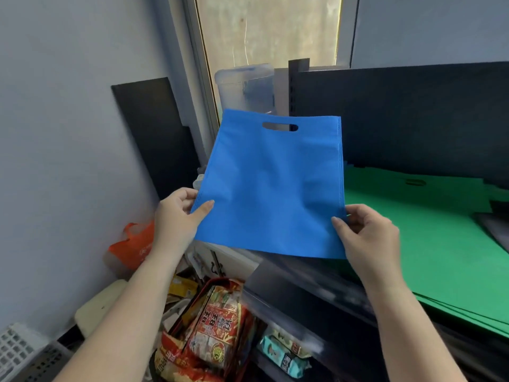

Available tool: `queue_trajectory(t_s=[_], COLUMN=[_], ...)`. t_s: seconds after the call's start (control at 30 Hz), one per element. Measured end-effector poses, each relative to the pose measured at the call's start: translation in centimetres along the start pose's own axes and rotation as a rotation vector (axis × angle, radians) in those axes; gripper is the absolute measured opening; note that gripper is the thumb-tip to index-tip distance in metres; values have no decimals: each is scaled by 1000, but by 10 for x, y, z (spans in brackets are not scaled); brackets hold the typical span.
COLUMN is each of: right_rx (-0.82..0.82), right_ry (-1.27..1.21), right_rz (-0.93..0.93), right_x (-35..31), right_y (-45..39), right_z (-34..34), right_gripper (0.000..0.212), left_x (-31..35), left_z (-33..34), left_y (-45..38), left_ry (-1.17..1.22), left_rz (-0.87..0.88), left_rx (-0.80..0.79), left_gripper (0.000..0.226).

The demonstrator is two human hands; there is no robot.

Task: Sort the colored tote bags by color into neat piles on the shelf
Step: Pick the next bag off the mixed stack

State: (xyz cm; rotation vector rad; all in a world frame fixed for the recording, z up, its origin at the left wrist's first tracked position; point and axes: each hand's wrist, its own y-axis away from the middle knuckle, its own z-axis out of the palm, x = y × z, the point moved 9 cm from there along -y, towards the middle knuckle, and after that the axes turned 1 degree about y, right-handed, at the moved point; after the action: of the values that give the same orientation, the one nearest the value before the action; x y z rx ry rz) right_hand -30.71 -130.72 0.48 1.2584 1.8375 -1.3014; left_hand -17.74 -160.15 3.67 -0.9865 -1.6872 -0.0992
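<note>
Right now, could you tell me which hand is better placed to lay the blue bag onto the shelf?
Probably the right hand: it pinches the blue bag beside the green pile; the left hand is farther off.

Red printed snack pkts point(217, 326) in a red-rimmed basket, below & btwn the hands. Crumpled orange plastic bag point(135, 244) just left of left wrist. Clear plastic lidded container point(245, 86) up beyond hands, by window. White lattice crate point(16, 351) far lower left.
</note>
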Motion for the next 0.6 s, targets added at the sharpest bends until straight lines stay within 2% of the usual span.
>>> queue_trajectory(t_s=[0.23,0.4,0.5,0.6], right_rx=[-62,-134,-75,-44], right_ry=[328,644,727,766], right_rz=[58,156,149,122], right_x=[10,17,5,-13], right_y=[-26,-25,-23,-22], right_z=[24,38,38,39], right_gripper=[24,37,43,45], left_x=[-40,-59,-55,-42], left_z=[44,58,62,68], left_y=[-46,-67,-76,-86], left_ry=[-156,-485,-634,-667], left_rz=[-51,-28,103,246], left_rx=[-158,-266,-300,-361], left_gripper=[9,26,39,38])
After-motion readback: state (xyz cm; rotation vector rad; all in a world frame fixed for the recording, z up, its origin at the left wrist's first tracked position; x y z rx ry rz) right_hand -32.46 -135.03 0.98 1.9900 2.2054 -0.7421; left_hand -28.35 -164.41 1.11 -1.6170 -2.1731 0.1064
